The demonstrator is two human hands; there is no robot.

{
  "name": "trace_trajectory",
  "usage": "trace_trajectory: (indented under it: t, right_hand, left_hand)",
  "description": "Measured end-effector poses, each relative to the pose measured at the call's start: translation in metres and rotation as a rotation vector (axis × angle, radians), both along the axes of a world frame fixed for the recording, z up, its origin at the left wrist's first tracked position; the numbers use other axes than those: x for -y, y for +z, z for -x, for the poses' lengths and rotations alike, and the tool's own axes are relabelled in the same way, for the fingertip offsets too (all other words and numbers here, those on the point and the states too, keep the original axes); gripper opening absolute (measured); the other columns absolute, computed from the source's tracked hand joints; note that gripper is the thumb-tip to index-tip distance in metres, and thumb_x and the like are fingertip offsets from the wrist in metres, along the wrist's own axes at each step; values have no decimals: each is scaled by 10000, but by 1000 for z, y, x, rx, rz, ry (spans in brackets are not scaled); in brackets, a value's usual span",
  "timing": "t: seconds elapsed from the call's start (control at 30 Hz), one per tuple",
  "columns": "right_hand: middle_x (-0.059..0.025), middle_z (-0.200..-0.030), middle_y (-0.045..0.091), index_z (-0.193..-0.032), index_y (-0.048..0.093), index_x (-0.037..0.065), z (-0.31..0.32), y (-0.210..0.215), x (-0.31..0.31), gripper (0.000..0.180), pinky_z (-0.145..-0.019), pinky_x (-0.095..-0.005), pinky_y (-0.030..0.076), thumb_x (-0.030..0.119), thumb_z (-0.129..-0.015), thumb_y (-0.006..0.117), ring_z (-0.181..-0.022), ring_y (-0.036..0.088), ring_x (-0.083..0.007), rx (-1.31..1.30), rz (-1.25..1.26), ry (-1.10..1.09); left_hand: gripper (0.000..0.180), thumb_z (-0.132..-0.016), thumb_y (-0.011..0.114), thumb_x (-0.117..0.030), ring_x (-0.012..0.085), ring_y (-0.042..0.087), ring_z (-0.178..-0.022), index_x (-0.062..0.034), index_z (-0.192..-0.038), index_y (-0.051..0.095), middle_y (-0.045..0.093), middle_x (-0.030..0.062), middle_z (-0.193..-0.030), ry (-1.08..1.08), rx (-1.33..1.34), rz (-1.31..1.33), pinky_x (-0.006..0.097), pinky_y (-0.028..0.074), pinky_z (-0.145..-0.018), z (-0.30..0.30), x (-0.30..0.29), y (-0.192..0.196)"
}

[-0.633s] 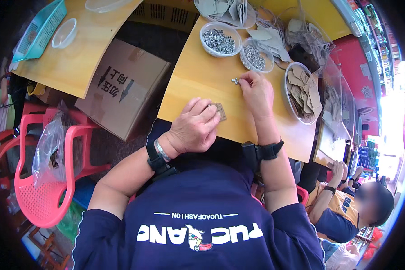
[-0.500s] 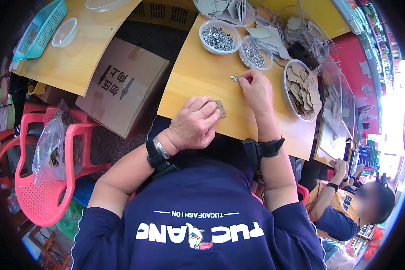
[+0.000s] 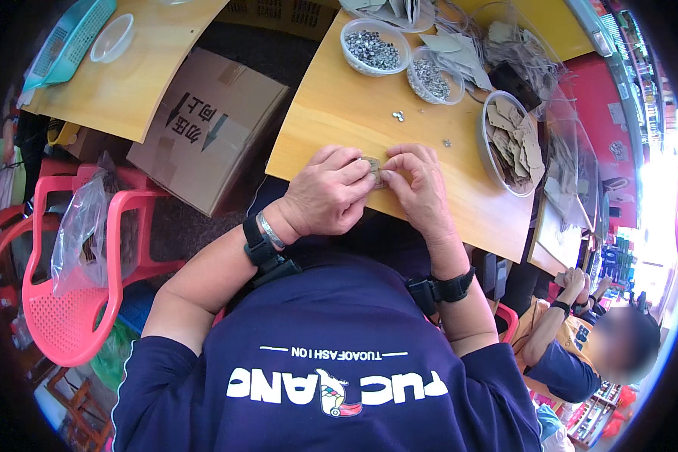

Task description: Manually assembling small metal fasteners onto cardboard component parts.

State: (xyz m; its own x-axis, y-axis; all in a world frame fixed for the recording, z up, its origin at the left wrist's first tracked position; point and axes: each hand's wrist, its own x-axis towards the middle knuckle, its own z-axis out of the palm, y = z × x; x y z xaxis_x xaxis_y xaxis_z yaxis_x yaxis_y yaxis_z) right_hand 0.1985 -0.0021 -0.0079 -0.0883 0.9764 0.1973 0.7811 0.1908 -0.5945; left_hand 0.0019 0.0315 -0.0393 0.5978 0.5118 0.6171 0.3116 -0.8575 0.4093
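A small, flat grey-brown card (image 3: 372, 166) is in my left hand (image 3: 325, 192), near the front edge of the wooden table. The fingers of that hand are closed over it and cover its left part. My right hand (image 3: 420, 188) meets the card's right side with its thumb and fingertips pinched. Whatever tiny thing those fingertips may hold is hidden. Beyond my hands, a few small shiny metal pieces (image 3: 398, 116) lie on the tabletop. Another little metal piece (image 3: 447, 142) rests further right.
Two clear bowls of small silver pieces, a larger bowl (image 3: 376, 71) and a smaller bowl (image 3: 437, 101), stand at the back. A tub (image 3: 496, 173) of flat brown cards is at right. Left are a cardboard box (image 3: 211, 128) and pink chair (image 3: 71, 320). A person (image 3: 561, 350) sits at right.
My right hand has come back from the loose metal pieces, toward me and left, to the card in my left hand. The left hand stays almost in place.
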Motion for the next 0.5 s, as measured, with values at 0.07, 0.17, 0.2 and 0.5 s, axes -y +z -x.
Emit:
trace_trajectory:
  t: [0.07, 0.17, 0.2, 0.5]
  right_hand:
    - [-76, -1021, 646, -817, 662, 50, 1, -2, -1, 80, -909, -395, 432, 95, -772, 709, -1021, 550, -297, 20, -10, 3]
    - [-74, -1020, 647, -816, 662, 53, 2, -4, -4, 78, -900, -394, 433, 97, -771, 709, -1011, 550, -295, 36, -38, 9]
    - [-74, -1025, 645, -831, 665, 51, 2, -3, -5, 79, -904, -383, 439, 88, -778, 709, -1014, 553, -287, 50, -36, 11]
    - [-47, -970, 652, -806, 691, 79, -2, 4, -13, 78, -869, -387, 439, 90, -745, 737, -978, 558, -283, 54, -6, 72]
  left_hand:
    - [237, -714, 680, -128, 259, 589, -1048, -61, -941, 698, 637, 62, -1021, -4, 0, -2, 395, 457, -915, 0, -1, 0]
    - [236, -723, 681, -135, 259, 589, -1046, -57, -944, 702, 636, 62, -1020, 0, 0, -14, 397, 455, -920, 0, -1, -2]
    - [235, -723, 682, -133, 260, 588, -1046, -54, -943, 701, 636, 62, -1020, 0, -3, -15, 398, 454, -924, 1, -1, -2]
    - [247, -722, 683, -125, 256, 582, -1055, -49, -956, 695, 634, 63, -1030, -11, -13, -6, 403, 445, -950, 1, -2, -3]
